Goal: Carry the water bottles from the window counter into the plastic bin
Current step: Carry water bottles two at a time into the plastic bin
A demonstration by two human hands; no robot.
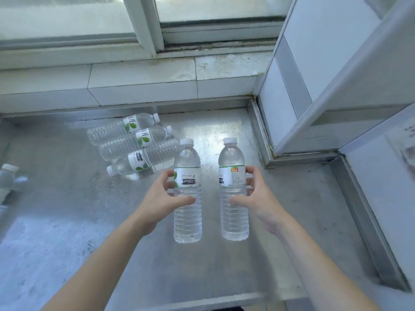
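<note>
Clear plastic, full of water to the shoulder, makes up every bottle on the steel counter (224, 254) under the window (143, 21). Two stand upright side by side, a little apart, near the middle of the counter. The left hand (161, 196) curls round the left bottle (187, 212), thumb across the front just below the label and fingers wrapped behind at label height. The right hand (258, 198) grips the right bottle (234, 212) the same way, thumb in front, fingers round the far side. Both hands have a bottle held, neither closed tight into a fist. Whether the bottles rest on the counter or are just lifted off it I cannot tell.

Three more bottles (134, 144) lie on their sides just behind and to the left, touching one another, and another bottle (7, 176) shows at the left edge. The plastic bin is not in view.

Each full bottle should feel fairly heavy for one hand, and the thin ribbed wall will likely give under a hard squeeze. The smooth label band may be slippery, so the ribbed waist just beneath it looks the surest place to hold. White caps appear screwed on, so spilling seems unlikely; a drop would probably dent rather than break one
</note>
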